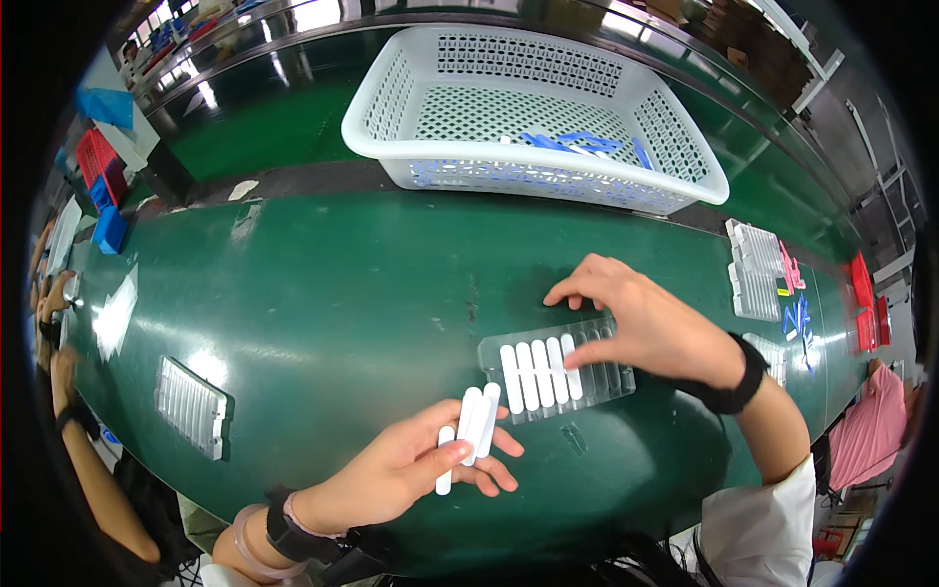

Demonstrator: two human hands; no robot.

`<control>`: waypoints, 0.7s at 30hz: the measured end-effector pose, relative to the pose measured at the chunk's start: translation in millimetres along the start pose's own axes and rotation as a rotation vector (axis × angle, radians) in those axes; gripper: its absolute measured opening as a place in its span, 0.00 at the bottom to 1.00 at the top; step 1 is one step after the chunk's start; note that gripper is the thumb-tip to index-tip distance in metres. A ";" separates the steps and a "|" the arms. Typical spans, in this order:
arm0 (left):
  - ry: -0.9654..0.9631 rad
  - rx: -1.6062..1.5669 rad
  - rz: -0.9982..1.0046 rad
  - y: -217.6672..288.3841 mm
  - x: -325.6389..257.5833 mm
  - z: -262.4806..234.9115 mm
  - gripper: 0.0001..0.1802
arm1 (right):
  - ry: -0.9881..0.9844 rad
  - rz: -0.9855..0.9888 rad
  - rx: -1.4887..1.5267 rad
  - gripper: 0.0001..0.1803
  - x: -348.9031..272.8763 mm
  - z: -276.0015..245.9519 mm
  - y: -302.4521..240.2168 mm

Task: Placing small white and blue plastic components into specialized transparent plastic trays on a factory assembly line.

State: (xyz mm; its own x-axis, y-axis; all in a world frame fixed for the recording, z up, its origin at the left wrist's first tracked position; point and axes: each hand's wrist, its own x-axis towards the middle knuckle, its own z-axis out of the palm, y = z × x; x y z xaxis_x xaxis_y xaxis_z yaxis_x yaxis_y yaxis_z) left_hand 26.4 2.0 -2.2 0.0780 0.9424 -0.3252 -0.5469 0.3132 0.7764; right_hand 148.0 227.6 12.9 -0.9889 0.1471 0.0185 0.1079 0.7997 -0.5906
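Note:
Several slim white strips with rounded ends (pixel 476 423) lie in my left hand (pixel 421 455), pinned under the thumb, with the other fingers spread beneath. A clear plastic tray with slots (pixel 611 386) sits on the green table just beyond that hand. White strips of the same kind (pixel 535 375) lie side by side in its left slots; clear slots show to their right. My right hand (pixel 631 318) hovers over the tray, its thumb and fingers apart. The thumb tip reaches the rightmost strip; whether it presses on it I cannot tell. Nothing shows between those fingers.
A white perforated basket (pixel 538 161) with blue and white pieces inside stands across the far edge. Another slotted tray (pixel 194 406) lies at left; stacked clear trays (pixel 755 269) and blue pieces (pixel 802 321) lie at right. Co-workers' arms (pixel 108 479) show at far left.

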 end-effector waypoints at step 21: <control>0.037 0.304 0.136 -4.8 -5.3 10.2 0.37 | -0.122 0.026 0.461 0.09 -3.0 44.7 -81.0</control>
State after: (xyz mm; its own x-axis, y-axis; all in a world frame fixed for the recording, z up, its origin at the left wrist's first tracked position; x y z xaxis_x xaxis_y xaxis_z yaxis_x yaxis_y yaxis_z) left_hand 37.1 -3.3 1.3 -0.0121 0.9748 -0.2226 -0.2758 0.2107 0.9378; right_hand 137.7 136.3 24.7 -0.9942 0.0724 -0.0796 0.1038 0.4508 -0.8866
